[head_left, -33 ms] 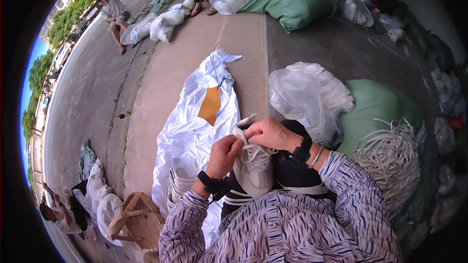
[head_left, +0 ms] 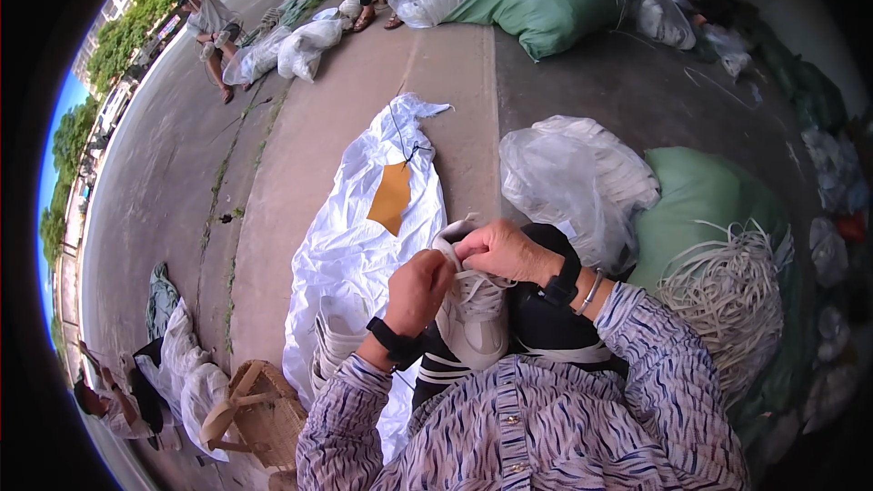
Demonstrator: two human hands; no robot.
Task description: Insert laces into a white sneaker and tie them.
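Note:
A pale beige lace-up sneaker rests on my lap, its toe toward me and its opening away from me. White laces cross its upper. At the sneaker's opening, my right hand pinches the upper edge by the tongue, with its fingertips partly hidden. My left hand is closed beside the upper eyelets on the left. Whatever lies between its fingers is too small to make out. Dark bands circle both wrists.
A white sheet with an orange-brown piece lies ahead, stacked pale shoes on it. To the right are a clear bag, a green sack and loose laces. A wicker chair stands left; other people sit farther off.
My left hand has shifted very slightly and its fingers have turned a little. My right hand stays at the sneaker's opening.

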